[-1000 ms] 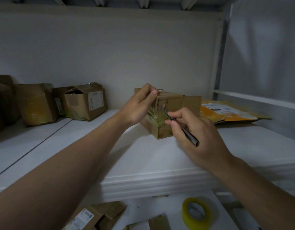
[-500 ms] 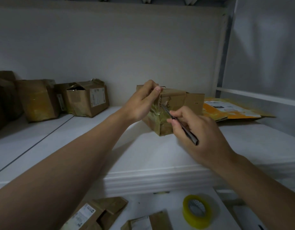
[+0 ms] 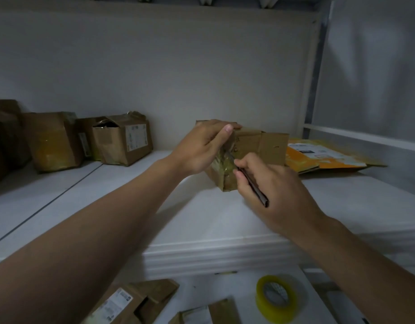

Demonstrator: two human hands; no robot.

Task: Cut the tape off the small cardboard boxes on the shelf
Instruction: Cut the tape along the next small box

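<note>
The small cardboard box (image 3: pixel 248 146) sits on the shelf (image 3: pixel 202 218), probably light and crushable, its glossy tape (image 3: pixel 221 167) likely slippery. The left grip (image 3: pixel 202 146) clasps its top edge, a sound hold. The right grip (image 3: pixel 276 188) pinches a slim cutter (image 3: pixel 255 190) against the taped end.

- I can make out no word or number anywhere; the light is dim and the print is small.
- Open cardboard box (image 3: pixel 113 146) at the back left of the shelf (image 3: pixel 225 220): a white shipping label (image 3: pixel 136 137) on its side, with blurred lines of print.
- Narrow box (image 3: pixel 85 127) just beside it: a pale label strip (image 3: pixel 83 144), illegible.
- Small cardboard box (image 3: pixel 251 146) in the middle: dark marks (image 3: pixel 235 149) on its face, one perhaps a "C"; I cannot tell.
- Orange mailer (image 3: pixel 328 163) at the right: white address labels (image 3: pixel 318 150), unreadable.
- Flattened box (image 3: pixel 152 293) below the shelf: a white sticker (image 3: pixel 115 305) with barcode-like print, unreadable.
</note>
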